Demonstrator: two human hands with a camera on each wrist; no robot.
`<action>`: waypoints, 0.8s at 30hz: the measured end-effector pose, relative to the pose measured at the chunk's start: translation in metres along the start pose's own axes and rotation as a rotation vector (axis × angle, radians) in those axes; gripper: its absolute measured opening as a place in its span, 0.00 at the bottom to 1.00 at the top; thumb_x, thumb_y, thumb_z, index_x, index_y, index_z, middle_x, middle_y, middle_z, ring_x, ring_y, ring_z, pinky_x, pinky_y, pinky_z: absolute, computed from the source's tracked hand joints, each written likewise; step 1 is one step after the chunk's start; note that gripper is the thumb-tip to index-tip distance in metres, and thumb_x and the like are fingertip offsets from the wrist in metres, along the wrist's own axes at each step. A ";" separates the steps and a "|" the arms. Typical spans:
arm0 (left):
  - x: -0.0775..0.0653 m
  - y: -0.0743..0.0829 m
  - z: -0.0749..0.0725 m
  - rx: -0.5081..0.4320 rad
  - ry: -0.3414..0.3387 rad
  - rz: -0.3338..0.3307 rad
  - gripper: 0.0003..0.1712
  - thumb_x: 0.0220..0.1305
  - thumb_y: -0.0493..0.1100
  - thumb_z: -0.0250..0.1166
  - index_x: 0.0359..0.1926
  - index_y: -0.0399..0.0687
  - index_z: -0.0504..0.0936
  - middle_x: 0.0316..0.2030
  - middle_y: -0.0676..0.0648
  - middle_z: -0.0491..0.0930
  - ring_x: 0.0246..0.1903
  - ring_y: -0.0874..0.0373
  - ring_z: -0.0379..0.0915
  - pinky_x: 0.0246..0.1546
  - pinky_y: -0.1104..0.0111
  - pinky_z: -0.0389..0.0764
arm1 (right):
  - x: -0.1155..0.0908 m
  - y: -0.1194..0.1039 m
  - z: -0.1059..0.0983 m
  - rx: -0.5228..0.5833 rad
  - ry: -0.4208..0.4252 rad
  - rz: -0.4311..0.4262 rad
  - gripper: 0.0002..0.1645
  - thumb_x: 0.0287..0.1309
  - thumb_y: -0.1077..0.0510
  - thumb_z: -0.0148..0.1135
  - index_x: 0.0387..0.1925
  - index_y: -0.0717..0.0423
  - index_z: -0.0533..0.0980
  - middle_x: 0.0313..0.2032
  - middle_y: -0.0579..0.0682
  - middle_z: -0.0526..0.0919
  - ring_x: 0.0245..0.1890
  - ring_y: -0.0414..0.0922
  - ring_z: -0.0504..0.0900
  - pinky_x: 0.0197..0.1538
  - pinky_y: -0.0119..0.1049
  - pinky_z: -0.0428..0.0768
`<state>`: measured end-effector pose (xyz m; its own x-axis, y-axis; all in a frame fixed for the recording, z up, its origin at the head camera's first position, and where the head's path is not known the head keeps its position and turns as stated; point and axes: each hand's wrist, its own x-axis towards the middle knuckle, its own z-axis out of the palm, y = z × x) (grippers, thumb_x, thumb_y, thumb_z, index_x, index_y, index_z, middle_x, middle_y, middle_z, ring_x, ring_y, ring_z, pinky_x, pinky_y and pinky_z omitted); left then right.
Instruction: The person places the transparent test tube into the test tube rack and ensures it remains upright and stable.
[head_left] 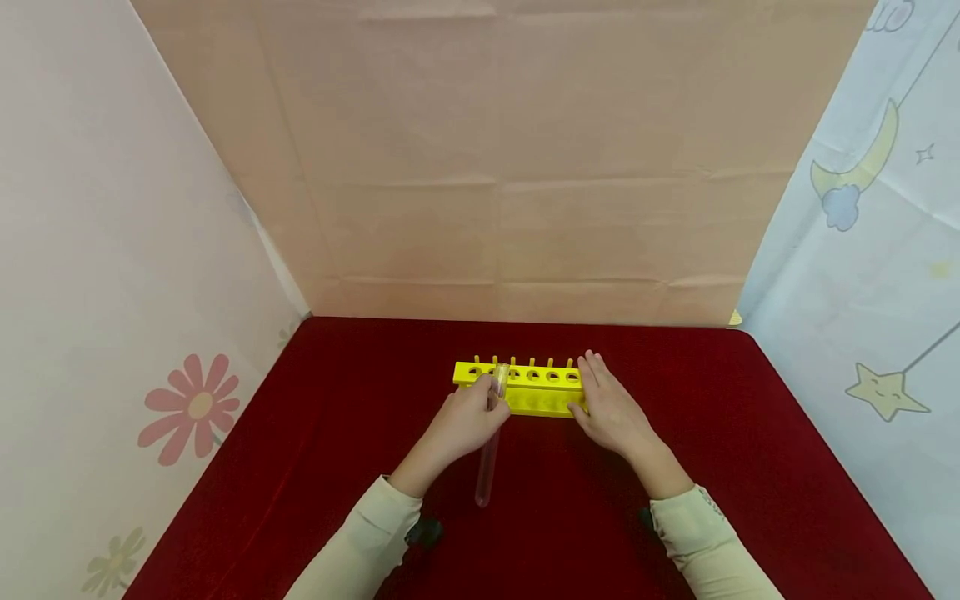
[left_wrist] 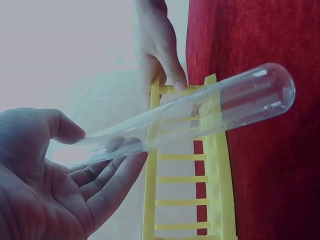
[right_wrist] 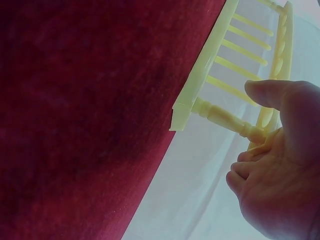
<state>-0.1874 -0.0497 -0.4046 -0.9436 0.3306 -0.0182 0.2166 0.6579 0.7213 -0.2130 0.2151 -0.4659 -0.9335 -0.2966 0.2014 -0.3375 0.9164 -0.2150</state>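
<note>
We see left hand [head_left: 468, 414] pinching clear tube [head_left: 487, 475] between thumb and fingers; tube tilted, rounded end jutting toward us from hand. Yellow rack [head_left: 543, 402] just beyond left hand, upright on red surface [head_left: 360, 392], holes along top. Right hand [head_left: 617, 414] grasping rack at end away from left hand, pale sleeve [head_left: 693, 521] behind it.

The person's left sleeve [head_left: 356, 537] and right sleeve [head_left: 712, 542] are pale cream, softly creased, ending behind the bare hands [head_left: 467, 414]. Faint greyish marking edges the right cuff [head_left: 678, 507]; behind the hands, small dark pieces [head_left: 424, 533] show beside both sleeves.
</note>
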 end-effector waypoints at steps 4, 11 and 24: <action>0.003 0.000 0.001 -0.009 0.003 0.005 0.11 0.68 0.43 0.57 0.49 0.45 0.73 0.25 0.50 0.74 0.17 0.61 0.63 0.17 0.72 0.66 | 0.000 0.000 -0.001 0.002 0.001 -0.005 0.49 0.65 0.53 0.65 0.74 0.73 0.52 0.76 0.70 0.53 0.77 0.63 0.52 0.73 0.57 0.58; 0.007 0.000 0.002 -0.013 -0.004 0.014 0.13 0.68 0.44 0.57 0.51 0.45 0.74 0.29 0.50 0.77 0.18 0.60 0.66 0.19 0.69 0.70 | 0.000 -0.001 -0.001 0.002 -0.004 -0.006 0.48 0.66 0.54 0.65 0.74 0.74 0.52 0.76 0.70 0.52 0.77 0.63 0.52 0.73 0.57 0.59; 0.013 0.009 0.000 -0.024 0.001 0.046 0.13 0.68 0.44 0.56 0.51 0.45 0.74 0.28 0.49 0.75 0.20 0.59 0.65 0.22 0.68 0.70 | -0.001 -0.002 -0.001 0.007 0.003 -0.005 0.48 0.65 0.55 0.65 0.74 0.74 0.52 0.75 0.71 0.54 0.76 0.64 0.52 0.73 0.57 0.60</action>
<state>-0.1982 -0.0400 -0.3984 -0.9331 0.3593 0.0161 0.2538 0.6258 0.7375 -0.2116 0.2137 -0.4647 -0.9313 -0.3006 0.2057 -0.3434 0.9129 -0.2206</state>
